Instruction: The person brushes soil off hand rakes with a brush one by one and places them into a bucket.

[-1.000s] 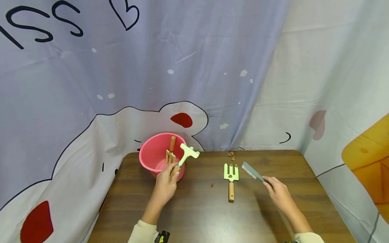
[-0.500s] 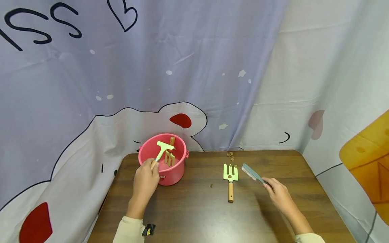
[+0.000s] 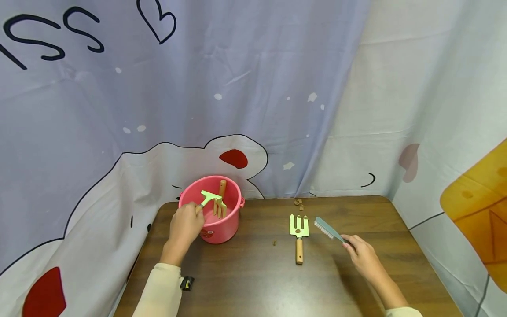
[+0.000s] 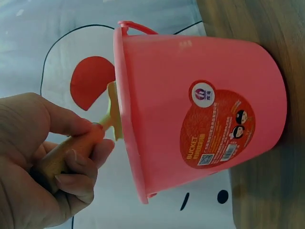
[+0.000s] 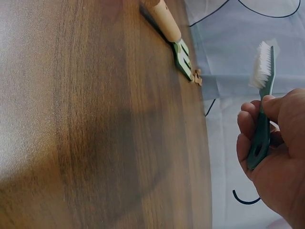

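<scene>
My left hand (image 3: 185,224) grips the wooden handle of a small garden rake (image 3: 210,197) with a light green head. The rake is over the near left rim of a pink bucket (image 3: 222,232); in the left wrist view the rim partly hides its head. Inside the bucket leans a hand fork (image 3: 222,188), wooden handle upward. Over the right side of the table, my right hand (image 3: 362,255) holds a teal brush (image 3: 328,228) by its handle, white bristles (image 5: 262,67) pointing left in the head view. Another green hand fork (image 3: 299,252) lies left of the brush.
The brown wooden table (image 3: 253,281) backs onto a printed curtain (image 3: 237,79). Small brown bits (image 3: 299,202) lie near the far edge, and another brown bit (image 3: 274,242) rests between the bucket and the fork on the table.
My left hand has moved left with the rake, from the bucket's right side to its near left rim, and the rake is now lower. My right hand has stayed almost still with the brush.
</scene>
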Demonstrator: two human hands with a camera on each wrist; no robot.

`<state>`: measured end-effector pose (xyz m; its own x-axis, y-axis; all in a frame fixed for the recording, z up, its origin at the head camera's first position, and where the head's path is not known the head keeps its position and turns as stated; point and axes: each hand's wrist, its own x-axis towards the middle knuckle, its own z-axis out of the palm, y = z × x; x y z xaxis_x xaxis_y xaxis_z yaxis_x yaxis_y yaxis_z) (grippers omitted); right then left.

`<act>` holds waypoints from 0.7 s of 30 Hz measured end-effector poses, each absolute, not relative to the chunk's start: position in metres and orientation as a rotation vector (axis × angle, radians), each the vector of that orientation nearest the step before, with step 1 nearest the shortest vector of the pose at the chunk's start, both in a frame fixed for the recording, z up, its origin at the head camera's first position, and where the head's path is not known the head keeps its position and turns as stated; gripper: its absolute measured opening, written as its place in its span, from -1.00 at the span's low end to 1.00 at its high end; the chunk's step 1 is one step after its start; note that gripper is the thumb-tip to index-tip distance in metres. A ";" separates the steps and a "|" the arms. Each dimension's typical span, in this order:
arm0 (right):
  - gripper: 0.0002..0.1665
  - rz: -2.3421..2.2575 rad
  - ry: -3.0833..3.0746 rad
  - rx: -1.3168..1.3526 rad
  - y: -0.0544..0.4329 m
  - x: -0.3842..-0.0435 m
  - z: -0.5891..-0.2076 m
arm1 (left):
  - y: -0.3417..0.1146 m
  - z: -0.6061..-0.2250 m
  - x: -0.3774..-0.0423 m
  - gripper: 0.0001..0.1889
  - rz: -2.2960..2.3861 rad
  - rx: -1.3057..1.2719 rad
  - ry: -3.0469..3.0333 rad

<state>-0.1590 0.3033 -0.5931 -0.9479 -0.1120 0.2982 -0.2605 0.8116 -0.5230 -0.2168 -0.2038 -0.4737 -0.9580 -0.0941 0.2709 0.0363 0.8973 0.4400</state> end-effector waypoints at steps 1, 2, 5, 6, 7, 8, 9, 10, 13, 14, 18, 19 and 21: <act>-0.68 0.842 -2.741 0.289 0.304 -0.159 -0.593 | -0.204 -0.473 -0.219 -0.69 -0.641 0.043 -2.796; -0.69 0.843 -2.736 0.289 0.304 -0.159 -0.593 | -0.205 -0.473 -0.222 -0.69 -0.637 0.044 -2.816; -0.69 0.837 -2.718 0.303 0.305 -0.158 -0.593 | -0.206 -0.473 -0.228 -0.67 -0.627 0.052 -2.860; -0.69 0.835 -2.715 0.306 0.305 -0.158 -0.593 | -0.206 -0.473 -0.230 -0.66 -0.626 0.054 -2.870; -0.69 0.831 -2.713 0.310 0.305 -0.159 -0.593 | -0.206 -0.474 -0.231 -0.66 -0.624 0.057 -2.878; -0.69 0.830 -2.713 0.312 0.305 -0.159 -0.593 | -0.206 -0.474 -0.233 -0.65 -0.622 0.061 -2.887; -0.69 0.825 -2.713 0.311 0.305 -0.159 -0.592 | -0.206 -0.475 -0.235 -0.65 -0.621 0.064 -2.893; -0.69 0.825 -2.711 0.313 0.306 -0.159 -0.592 | -0.206 -0.476 -0.236 -0.64 -0.623 0.068 -2.901; -0.69 0.823 -2.711 0.305 0.306 -0.160 -0.592 | -0.207 -0.477 -0.241 -0.64 -0.602 0.068 -2.919; -0.69 0.823 -2.710 0.302 0.306 -0.159 -0.592 | -0.207 -0.478 -0.243 -0.64 -0.591 0.069 -2.925; -0.69 0.841 -2.719 0.287 0.305 -0.159 -0.592 | -0.207 -0.480 -0.251 -0.67 -0.537 0.081 -2.961; -0.69 0.850 -2.723 0.287 0.305 -0.159 -0.592 | -0.207 -0.481 -0.252 -0.69 -0.525 0.087 -2.971; -0.69 0.864 -2.734 0.284 0.304 -0.158 -0.593 | -0.206 -0.483 -0.255 -0.74 -0.507 0.095 -2.990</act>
<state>-0.1581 0.3043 -0.5934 -0.9471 -0.1064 0.3027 -0.2610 0.8042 -0.5340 -0.2554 -0.2064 -0.4829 -0.9923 -0.0795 0.0948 -0.0438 0.9424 0.3316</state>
